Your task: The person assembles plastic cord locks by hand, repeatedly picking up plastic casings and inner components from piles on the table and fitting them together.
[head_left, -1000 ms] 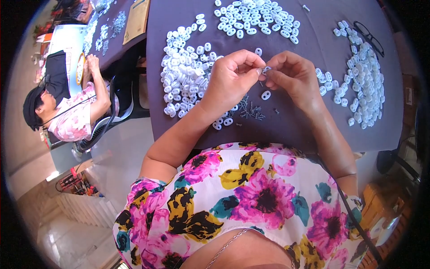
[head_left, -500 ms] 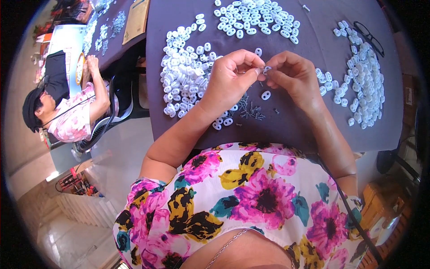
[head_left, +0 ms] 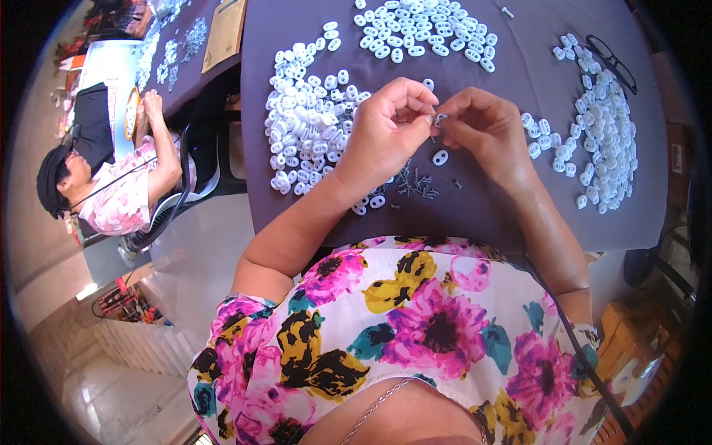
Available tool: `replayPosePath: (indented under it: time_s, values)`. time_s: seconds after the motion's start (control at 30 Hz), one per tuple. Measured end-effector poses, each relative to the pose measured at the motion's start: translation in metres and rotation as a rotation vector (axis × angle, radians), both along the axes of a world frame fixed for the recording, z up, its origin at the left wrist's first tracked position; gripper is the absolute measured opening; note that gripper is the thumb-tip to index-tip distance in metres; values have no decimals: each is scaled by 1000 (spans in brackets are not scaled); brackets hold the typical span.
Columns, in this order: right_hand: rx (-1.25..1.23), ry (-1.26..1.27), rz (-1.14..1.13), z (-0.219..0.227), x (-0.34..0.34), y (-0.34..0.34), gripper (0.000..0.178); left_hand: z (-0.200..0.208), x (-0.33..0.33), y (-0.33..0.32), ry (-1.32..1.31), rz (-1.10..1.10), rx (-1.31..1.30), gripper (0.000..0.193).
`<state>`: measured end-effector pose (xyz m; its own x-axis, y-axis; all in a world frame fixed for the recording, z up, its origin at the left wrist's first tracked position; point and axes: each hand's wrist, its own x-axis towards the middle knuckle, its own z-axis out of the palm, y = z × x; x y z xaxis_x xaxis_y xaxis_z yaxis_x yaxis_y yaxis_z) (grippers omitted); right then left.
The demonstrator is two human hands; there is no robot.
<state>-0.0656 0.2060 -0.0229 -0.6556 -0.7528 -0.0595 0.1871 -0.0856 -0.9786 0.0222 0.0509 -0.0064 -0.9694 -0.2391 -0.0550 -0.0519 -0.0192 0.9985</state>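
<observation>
My right hand (head_left: 486, 130) pinches a small white oval piece with two holes (head_left: 440, 118) between thumb and forefinger. Against its left side, my left hand (head_left: 391, 122) has thumb and forefinger pressed together; whatever lies between those fingertips is too small to make out. Just below the fingers, one loose white two-hole piece (head_left: 440, 157) rests on the dark tablecloth. Small metal screws (head_left: 420, 185) lie scattered under my left wrist, partly hidden by it. A big heap of white two-hole pieces (head_left: 305, 122) spreads left of my left hand.
More white pieces lie at the far side (head_left: 426, 30) and in a pile on the right (head_left: 604, 141), with black-framed eyeglasses (head_left: 612, 63) beside it. A single screw (head_left: 507, 12) sits at the far edge. On the left, another person (head_left: 122, 178) sits at a neighbouring table.
Both hands stay in nearly the same place. The fingertips have shifted slightly, and the white piece is turned a little in the right-hand pinch.
</observation>
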Motion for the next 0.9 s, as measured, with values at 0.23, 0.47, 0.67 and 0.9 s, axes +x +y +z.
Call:
replayPosePath:
  time_s: [0.23,0.47,0.67,0.9]
  values:
    - [54,52,-19,1,3,0,5,-13,-3,6,5,44,-70,17]
    - [63,19,-24,-3,2,0,6,2,-4,1,-64,-27,-79,22]
    - [12,-78,-83,3,-4,3,20,1,-5,-5,2,78,-36,21]
    - [-7,-286,104,3,-14,7,21,5,1,-1,90,89,-155,25]
